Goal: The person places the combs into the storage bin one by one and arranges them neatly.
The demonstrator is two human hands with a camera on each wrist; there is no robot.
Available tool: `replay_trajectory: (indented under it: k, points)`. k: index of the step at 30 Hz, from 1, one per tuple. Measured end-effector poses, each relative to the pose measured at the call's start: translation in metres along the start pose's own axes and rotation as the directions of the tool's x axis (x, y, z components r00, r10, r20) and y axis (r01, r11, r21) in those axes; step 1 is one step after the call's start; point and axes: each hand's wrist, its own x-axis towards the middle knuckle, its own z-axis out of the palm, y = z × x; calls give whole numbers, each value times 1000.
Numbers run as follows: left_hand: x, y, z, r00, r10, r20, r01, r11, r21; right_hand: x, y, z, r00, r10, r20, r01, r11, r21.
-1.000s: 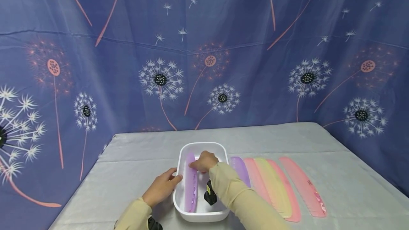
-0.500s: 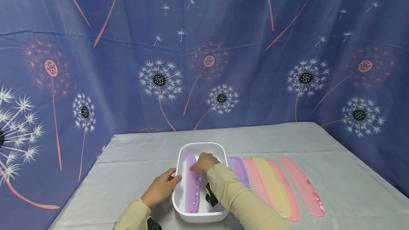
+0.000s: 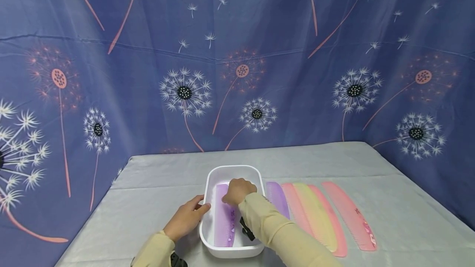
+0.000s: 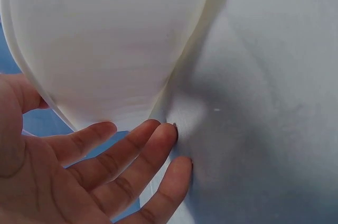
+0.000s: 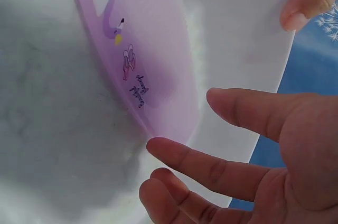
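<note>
A purple comb (image 3: pixel 224 217) printed with small pictures lies lengthwise in a white plastic basin (image 3: pixel 233 252). My right hand (image 3: pixel 239 190) reaches into the basin at the comb's far end. In the right wrist view, the thumb and forefinger of that hand (image 5: pixel 301 155) are spread apart, the forefinger's tip right at the tapered end of the comb (image 5: pixel 163 76). My left hand (image 3: pixel 186 218) rests against the basin's left side, thumb at the rim. Its loosely bent fingers (image 4: pixel 134 160) lie along the outer wall in the left wrist view.
Right of the basin, another purple comb (image 3: pixel 277 197), a yellow comb (image 3: pixel 319 213) and pink combs lie side by side on the grey cloth. One pink comb (image 3: pixel 350 216) lies apart at the right. A blue dandelion-print curtain (image 3: pixel 297 85) hangs behind the table.
The purple comb in the basin has tipped flatter, showing more of its face and teeth, and its far end has come slightly nearer. My right hand has eased off it; the left stays put.
</note>
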Motion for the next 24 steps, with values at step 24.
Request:
replay_trajectory:
  k: [24]
  points:
    - [3, -1, 1, 1000, -5, -3, 5, 1000, 15, -7, 9, -43, 998, -28, -53, 34, 992, 119]
